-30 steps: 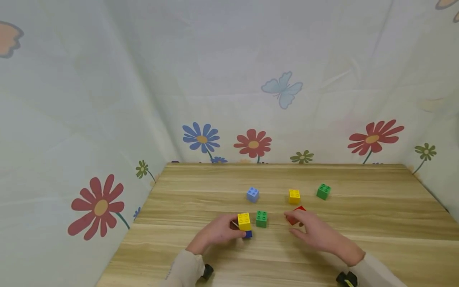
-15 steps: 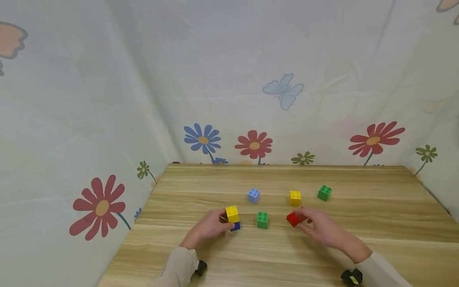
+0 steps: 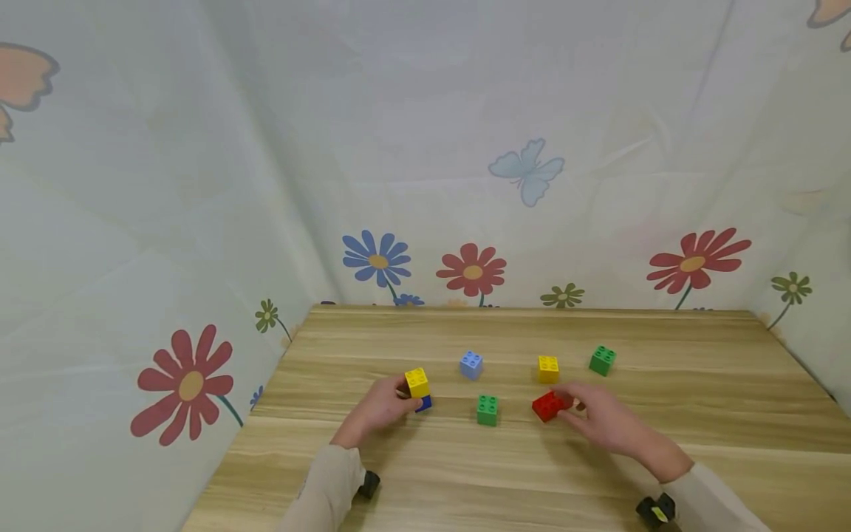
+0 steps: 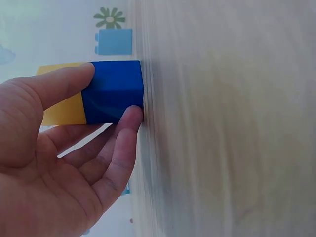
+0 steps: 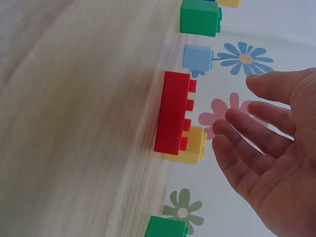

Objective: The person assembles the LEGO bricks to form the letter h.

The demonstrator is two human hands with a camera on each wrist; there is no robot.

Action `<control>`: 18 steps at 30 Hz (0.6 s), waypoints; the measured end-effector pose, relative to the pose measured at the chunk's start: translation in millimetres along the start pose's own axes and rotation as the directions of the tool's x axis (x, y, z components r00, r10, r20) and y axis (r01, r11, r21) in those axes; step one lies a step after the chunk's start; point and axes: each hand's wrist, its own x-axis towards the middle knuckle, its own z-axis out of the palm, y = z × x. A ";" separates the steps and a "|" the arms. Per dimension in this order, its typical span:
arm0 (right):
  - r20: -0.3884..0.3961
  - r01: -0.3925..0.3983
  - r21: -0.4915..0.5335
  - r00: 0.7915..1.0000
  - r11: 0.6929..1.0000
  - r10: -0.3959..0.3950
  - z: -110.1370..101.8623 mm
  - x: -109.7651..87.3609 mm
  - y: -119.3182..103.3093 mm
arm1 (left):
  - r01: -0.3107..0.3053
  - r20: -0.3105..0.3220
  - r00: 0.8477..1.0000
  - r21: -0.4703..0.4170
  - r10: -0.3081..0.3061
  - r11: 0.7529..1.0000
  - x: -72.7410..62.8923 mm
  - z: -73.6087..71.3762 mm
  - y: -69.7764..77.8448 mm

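Observation:
Toward the left of the table in the head view, my left hand point(image 3: 380, 405) holds a small stack: a yellow toy brick point(image 3: 417, 386) on top of a dark blue brick point(image 3: 424, 404). The left wrist view has the thumb across the seam and fingertips at the bottom of the blue brick, right at the tabletop. A longer red brick point(image 3: 547, 406) lies on the table in front of my right hand point(image 3: 608, 423). That hand's fingers are loosely spread, and the right wrist view places them apart from the red brick, over its studded side.
Between the hands stands a green brick point(image 3: 487, 415). Farther back are a light blue brick point(image 3: 471, 368), another yellow brick point(image 3: 548, 373) and a second green brick point(image 3: 602, 362). A flowered cloth point(image 3: 412, 185) rises behind the wooden table point(image 3: 372, 332).
My left hand has carried the yellow and blue stack left and farther back. The right hand has shifted a little to the right, leaving more of the red brick uncovered.

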 end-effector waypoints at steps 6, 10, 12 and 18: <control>-0.005 -0.030 0.002 1.000 1.000 0.030 -1.1 1.1 4.9 | -0.002 -0.030 1.000 -0.015 0.001 1.000 6.0 -3.7 -7.2; -0.019 -0.033 -0.007 0.999 0.999 0.033 -1.9 1.9 7.1 | 0.003 -0.052 0.999 -0.017 -0.003 1.000 10.7 -5.2 -10.2; -0.031 -0.032 -0.009 0.999 0.999 0.032 -2.4 2.3 8.1 | 0.012 -0.065 0.998 -0.024 -0.013 1.000 12.7 -6.0 -10.0; -0.050 -0.027 -0.012 0.998 1.000 0.026 -4.4 4.1 12.3 | 0.051 -0.124 0.991 -0.030 -0.054 0.998 18.1 -7.9 -8.6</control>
